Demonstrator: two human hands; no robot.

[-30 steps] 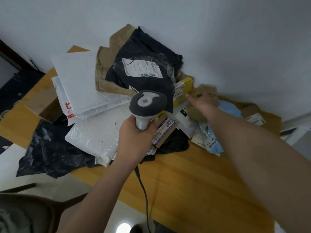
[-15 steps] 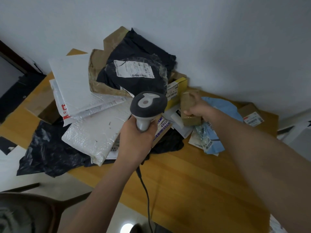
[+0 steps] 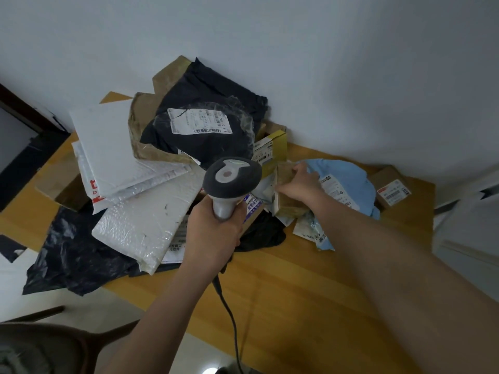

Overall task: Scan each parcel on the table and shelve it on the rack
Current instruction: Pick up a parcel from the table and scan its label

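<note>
The left hand (image 3: 213, 233) has its grip clenched round the handle of a grey corded handheld barcode scanner (image 3: 231, 179), held above the wooden table (image 3: 283, 292). The right hand (image 3: 298, 184) is grasping a small brown cardboard parcel (image 3: 290, 203) at the heap's right edge, just beside a light blue plastic mailer (image 3: 348, 179) and a yellow box (image 3: 272, 152). A black labelled bag (image 3: 205, 130) tops the pile.

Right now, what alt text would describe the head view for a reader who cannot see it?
The left hand grips a corded scanner while the right hand holds a small brown box at the edge of a parcel pile on a wooden table. The pile includes white mailers, black bags and a blue bag, against a white wall.
</note>
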